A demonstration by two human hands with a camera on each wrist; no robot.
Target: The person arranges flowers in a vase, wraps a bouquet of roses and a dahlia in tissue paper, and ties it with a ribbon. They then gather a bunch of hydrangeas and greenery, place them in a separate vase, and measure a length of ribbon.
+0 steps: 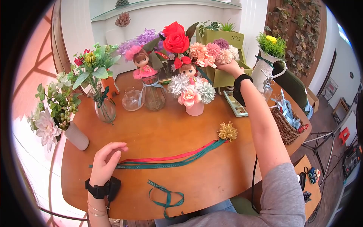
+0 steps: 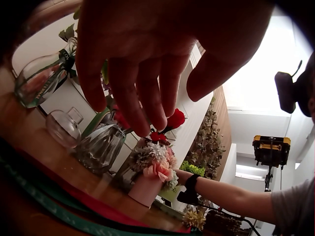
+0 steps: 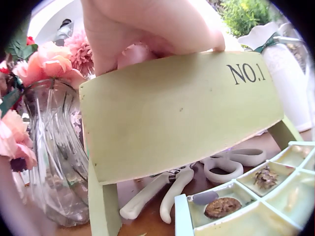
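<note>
My left hand [image 1: 107, 160] hovers over the left part of the table [image 1: 143, 128], its fingers loosely bent and holding nothing. Beneath and beside it, a red ribbon [image 1: 170, 154] and dark green printed ribbons [image 1: 177, 164] stretch right to a gold pompom flower [image 1: 227, 131]. A separate green ribbon [image 1: 166, 204] lies curled near the front edge. At the back right, my right hand [image 3: 152, 29] reaches over the front of a light green wooden box [image 3: 187, 108] marked NO.1. Its fingertips are hidden inside, so I cannot tell whether they hold anything.
White-handled pliers [image 3: 176, 191] and scissors [image 3: 224, 169] lie under the box, behind a divided tray [image 3: 184, 214]. A pink pot of flowers [image 1: 194, 109], glass vases [image 1: 154, 96] and a grey vase [image 1: 77, 137] stand around. A woven basket [image 1: 285, 128] holding blue ribbons sits at right.
</note>
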